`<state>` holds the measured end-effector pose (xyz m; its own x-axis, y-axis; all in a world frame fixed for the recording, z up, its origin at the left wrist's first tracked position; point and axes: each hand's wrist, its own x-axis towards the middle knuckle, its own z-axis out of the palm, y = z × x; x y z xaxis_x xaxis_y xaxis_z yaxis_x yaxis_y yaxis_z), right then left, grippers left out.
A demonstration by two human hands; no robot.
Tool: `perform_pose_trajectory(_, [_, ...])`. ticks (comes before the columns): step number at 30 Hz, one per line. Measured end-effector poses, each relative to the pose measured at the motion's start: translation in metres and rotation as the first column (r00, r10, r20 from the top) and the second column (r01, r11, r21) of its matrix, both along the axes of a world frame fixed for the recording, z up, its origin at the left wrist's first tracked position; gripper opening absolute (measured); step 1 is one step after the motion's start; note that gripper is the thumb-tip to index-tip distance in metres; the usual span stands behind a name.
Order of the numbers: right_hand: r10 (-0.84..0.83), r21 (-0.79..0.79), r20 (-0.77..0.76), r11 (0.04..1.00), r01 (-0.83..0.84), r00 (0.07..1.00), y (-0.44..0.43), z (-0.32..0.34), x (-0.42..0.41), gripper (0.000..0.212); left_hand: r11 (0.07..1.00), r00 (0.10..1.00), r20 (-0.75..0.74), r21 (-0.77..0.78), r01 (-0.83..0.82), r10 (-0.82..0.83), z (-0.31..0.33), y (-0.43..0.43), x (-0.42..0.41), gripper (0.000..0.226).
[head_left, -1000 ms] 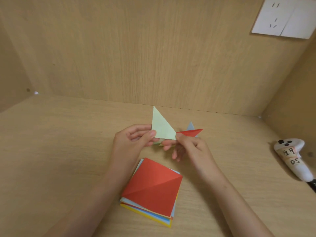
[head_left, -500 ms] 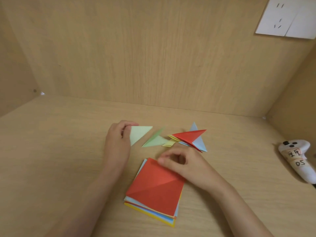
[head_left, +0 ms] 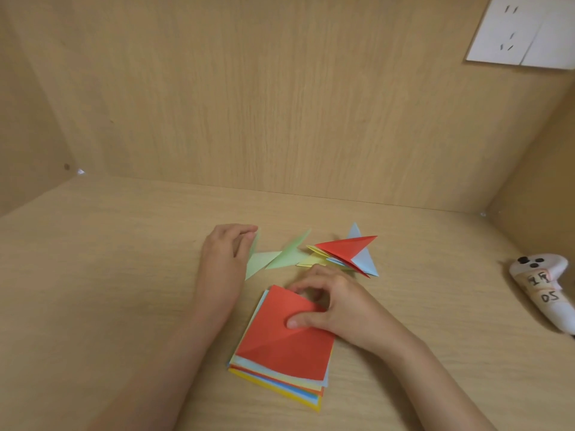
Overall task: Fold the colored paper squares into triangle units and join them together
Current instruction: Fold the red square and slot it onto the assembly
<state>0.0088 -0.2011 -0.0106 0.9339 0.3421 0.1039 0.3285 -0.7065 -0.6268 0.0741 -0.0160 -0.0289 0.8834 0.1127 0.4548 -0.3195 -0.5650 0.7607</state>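
The right hand [head_left: 339, 306] covers the far right corner of the stack [head_left: 280, 385]; sheets beneath the top sheet [head_left: 280, 346] show only edges. Beyond the stack, a red unit [head_left: 345, 248] partly hides a yellow unit [head_left: 309, 260] and a blue unit [head_left: 364, 259]. Right of the stack, the frame crops a controller [head_left: 541, 293].

Right hand [head_left: 340, 306] on red sheet [head_left: 280, 346]

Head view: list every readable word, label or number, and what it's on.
"D5" (possibly "DS"): handwritten on the lower label of the white handheld device at far right.
Upper label on that device: handwritten marks, not legible.
Wall socket plate: slots only, no text.
Red top sheet, folded triangles: no print.
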Motion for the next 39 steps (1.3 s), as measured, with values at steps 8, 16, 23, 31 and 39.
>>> perform_pose_trajectory(8, [-0.103,0.356,-0.013,0.929,0.101,0.995,0.000,0.006,-0.001,0.014,0.993,0.965,0.240,-0.006,0.115,-0.110,0.021,-0.009,-0.018,0.023])
perform_pose_trajectory(16, [-0.248,0.724,-0.083,0.650,0.230,0.965,-0.008,0.010,0.006,0.007,0.898,0.924,-0.013,-0.239,0.369,-0.383,0.023,-0.021,-0.030,0.022])
perform_pose_trajectory(23, [-0.280,0.782,-0.045,0.588,0.208,0.959,-0.007,0.011,0.007,0.008,0.858,0.900,-0.103,-0.363,0.362,-0.424,0.023,-0.021,-0.028,0.024])
perform_pose_trajectory(31, [-0.213,0.724,0.074,0.683,0.095,0.974,-0.010,0.014,0.004,0.037,0.807,0.913,-0.093,-0.510,0.298,-0.396,0.026,-0.021,-0.027,0.014])
perform_pose_trajectory(39, [-0.082,0.589,0.059,0.807,0.032,0.995,-0.012,0.008,0.005,0.049,0.717,0.900,-0.117,-0.650,0.251,-0.421,0.028,-0.017,-0.024,0.008])
